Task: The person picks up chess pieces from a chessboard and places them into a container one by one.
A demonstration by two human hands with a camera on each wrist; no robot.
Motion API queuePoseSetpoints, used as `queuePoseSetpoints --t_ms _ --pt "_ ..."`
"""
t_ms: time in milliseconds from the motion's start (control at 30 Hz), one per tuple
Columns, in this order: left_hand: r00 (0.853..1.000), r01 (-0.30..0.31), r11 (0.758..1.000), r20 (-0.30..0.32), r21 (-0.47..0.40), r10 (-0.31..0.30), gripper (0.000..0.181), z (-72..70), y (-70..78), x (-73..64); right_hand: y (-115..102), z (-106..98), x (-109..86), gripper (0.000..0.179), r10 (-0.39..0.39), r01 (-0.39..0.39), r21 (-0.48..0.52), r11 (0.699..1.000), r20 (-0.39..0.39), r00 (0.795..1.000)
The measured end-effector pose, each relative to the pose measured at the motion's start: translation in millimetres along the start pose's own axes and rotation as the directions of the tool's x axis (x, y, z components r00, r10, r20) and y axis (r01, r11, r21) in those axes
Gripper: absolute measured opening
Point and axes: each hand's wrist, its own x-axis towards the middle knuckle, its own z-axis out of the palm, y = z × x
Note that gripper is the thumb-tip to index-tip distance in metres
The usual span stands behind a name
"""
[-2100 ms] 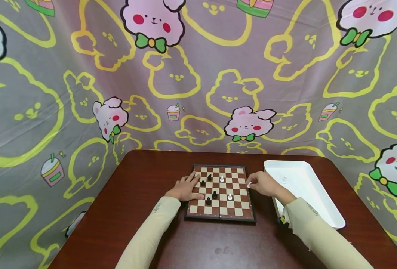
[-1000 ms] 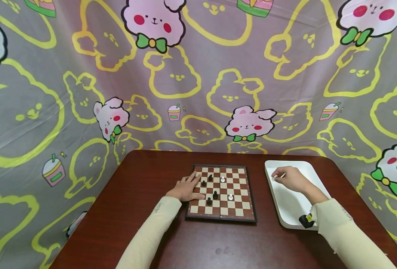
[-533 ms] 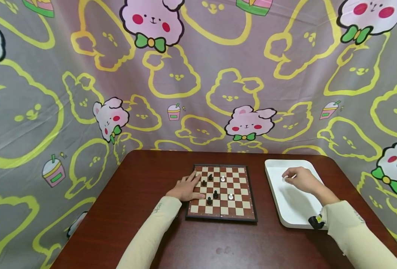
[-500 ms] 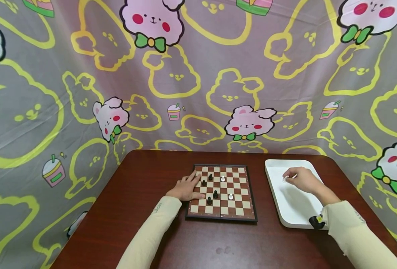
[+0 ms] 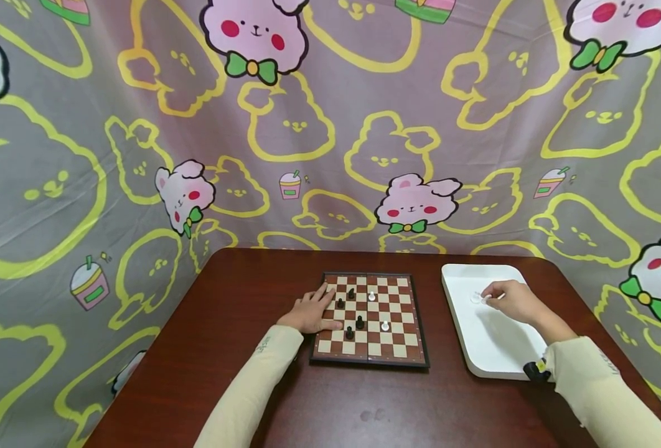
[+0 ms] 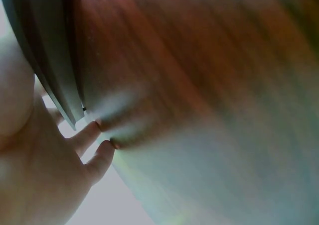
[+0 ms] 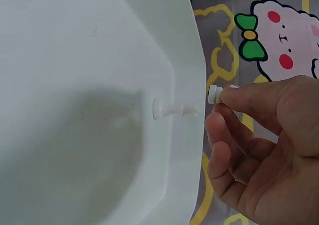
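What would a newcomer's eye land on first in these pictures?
Probably the cartoon-printed backdrop, which rises behind the table and fills most of the head view. Next would be the chessboard at the table's middle, with the left hand resting across its left edge. To its right, the right hand pinches a white chess piece above the white tray.

2 cream sleeves (image 5: 252, 386) | small dark marks (image 5: 263, 344) near cuffs (image 5: 289, 340) | right: black device (image 5: 534, 372), yellow patch (image 5: 541, 365)
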Motion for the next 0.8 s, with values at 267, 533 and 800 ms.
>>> queuePoseSetpoints --t_ms 267,533,800 --pt "1.000 0.001 1.000 0.006 0.000 -0.001 0.092 -2.7 3.7 -0.4 5.8 2.8 -1.3 0.009 0.016 -0.016 -0.009 1.000 0.010 1.000" --pt "1.000 0.003 1.000 0.005 0.008 -0.003 0.093 -3.6 3.3 -0.5 9.3 3.4 -1.1 0.010 0.039 -0.039 -0.012 0.999 0.033 0.999" --pt "1.000 0.003 1.000 0.007 -0.021 -0.003 0.092 -6.8 5.8 -3.7 11.3 1.4 -2.7 0.012 0.056 -0.056 -0.003 0.998 0.051 0.997"
